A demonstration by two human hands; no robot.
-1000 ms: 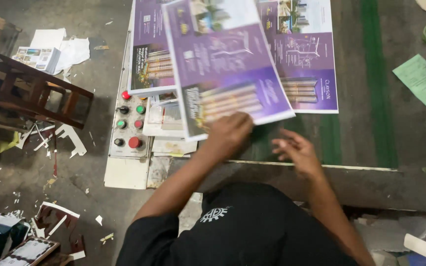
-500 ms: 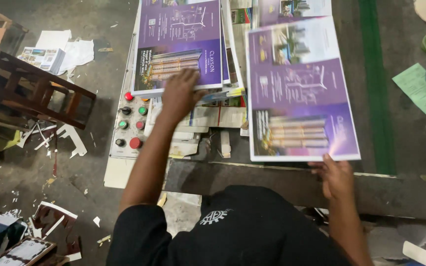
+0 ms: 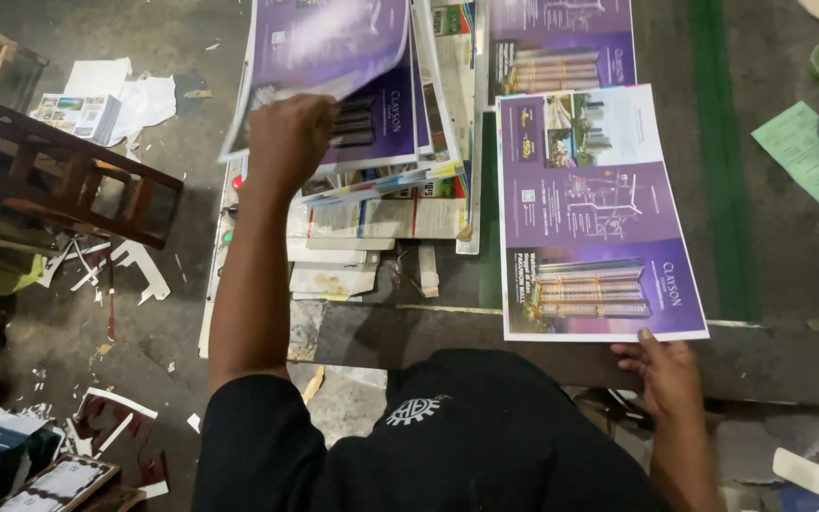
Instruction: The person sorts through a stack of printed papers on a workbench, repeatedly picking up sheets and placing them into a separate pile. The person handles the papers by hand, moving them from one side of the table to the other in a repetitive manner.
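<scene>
My left hand (image 3: 288, 140) lifting sheet (image 3: 329, 43) off left stack (image 3: 386, 118); my right hand (image 3: 667, 372) holding poster (image 3: 594, 218) lying right, stool (image 3: 68, 185) far left.

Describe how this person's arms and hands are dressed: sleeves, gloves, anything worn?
Both arms are bare below short black sleeves. The left hand and right hand wear no gloves, and no rings or watch show. The black shirt has a small white round emblem.

Dim, flat indoor light falls from above, leaving soft shadows under the wooden stool (image 3: 68, 180) left of the left hand (image 3: 288, 140). The lifted purple sheet (image 3: 329, 43) above that hand smears with motion blur. The flat purple sheet (image 3: 594, 213) beyond the right hand (image 3: 667, 374) stays sharp, with mild glare.
</scene>
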